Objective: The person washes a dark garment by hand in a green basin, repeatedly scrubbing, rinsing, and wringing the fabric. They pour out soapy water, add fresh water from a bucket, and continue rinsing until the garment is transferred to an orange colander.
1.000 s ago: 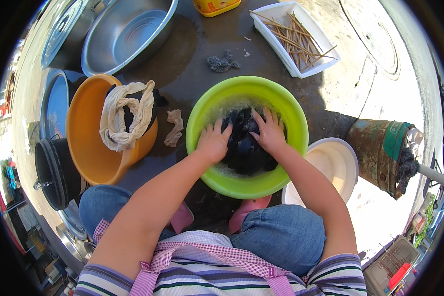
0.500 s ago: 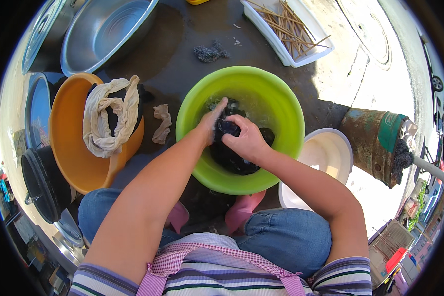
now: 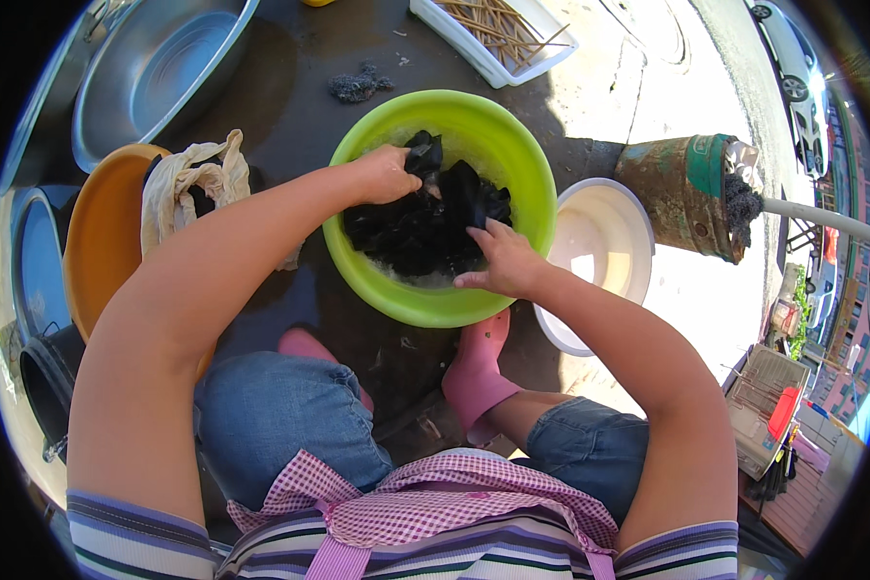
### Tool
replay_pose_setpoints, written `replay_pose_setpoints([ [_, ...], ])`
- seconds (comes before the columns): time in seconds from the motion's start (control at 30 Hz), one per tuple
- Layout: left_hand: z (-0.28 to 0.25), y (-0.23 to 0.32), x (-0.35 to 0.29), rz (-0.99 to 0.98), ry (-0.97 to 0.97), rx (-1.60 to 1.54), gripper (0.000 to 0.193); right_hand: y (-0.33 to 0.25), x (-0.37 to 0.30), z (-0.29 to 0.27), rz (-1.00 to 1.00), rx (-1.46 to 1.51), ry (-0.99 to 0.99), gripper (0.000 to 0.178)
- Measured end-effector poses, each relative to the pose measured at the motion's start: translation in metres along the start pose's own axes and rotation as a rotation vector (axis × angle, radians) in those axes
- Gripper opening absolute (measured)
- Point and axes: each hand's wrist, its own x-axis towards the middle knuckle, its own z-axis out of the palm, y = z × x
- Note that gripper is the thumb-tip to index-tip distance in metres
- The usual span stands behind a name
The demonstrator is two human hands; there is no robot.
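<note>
"One worry in the head view?"

"Left hand (image 3: pixel 394 174) grips black cloth (image 3: pixel 396 229) inside the lime-green basin (image 3: pixel 529 164), centre frame; right hand (image 3: pixel 505 259), thumb spread, touches it, grip unclear. A sharp tug could splash suds (image 3: pixel 420 280) over the rim."

Left hand (image 3: pixel 387 175), fingertips apparently hidden in black cloth (image 3: pixel 401 230)

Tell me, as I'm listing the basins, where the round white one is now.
In the head view, the round white basin is right of centre, just right of the lime-green basin and below-left of the rusty bucket.
</note>
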Motion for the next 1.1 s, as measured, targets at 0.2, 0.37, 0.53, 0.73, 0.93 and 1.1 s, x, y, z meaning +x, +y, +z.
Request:
replay_pose_setpoints([
  [0.2, 0.052, -0.051, -0.053, 0.299, 0.220, 0.563, 0.043, -0.049, -0.014, 0.079, -0.080, -0.291, -0.171, 0.048],
  [0.37, 0.077, -0.064, -0.077, 0.344, 0.205, 0.429, 0.032, -0.060, -0.019, 0.113, 0.010, -0.225, 0.054, 0.023],
  [0.53, 0.085, -0.075, -0.086, 0.222, 0.374, 0.345, 0.018, -0.147, -0.015, 0.135, 0.118, 0.021, 0.194, 0.024],
  [0.73, 0.060, -0.078, -0.084, -0.051, 0.422, -0.479, 0.011, -0.112, -0.021, 0.063, 0.406, 0.575, 0.219, 0.039],
  [0.93, 0.060, -0.078, -0.104, 0.225, 0.392, -1.344, 0.015, -0.043, -0.013, 0.042, 0.513, 0.262, 0.129, 0.076],
  [1.1, 0.043, -0.065, -0.111, 0.129, 0.262, -1.643, 0.017, -0.028, 0.020, 0.063, 0.151, 0.245, 0.473, 0.083],
])
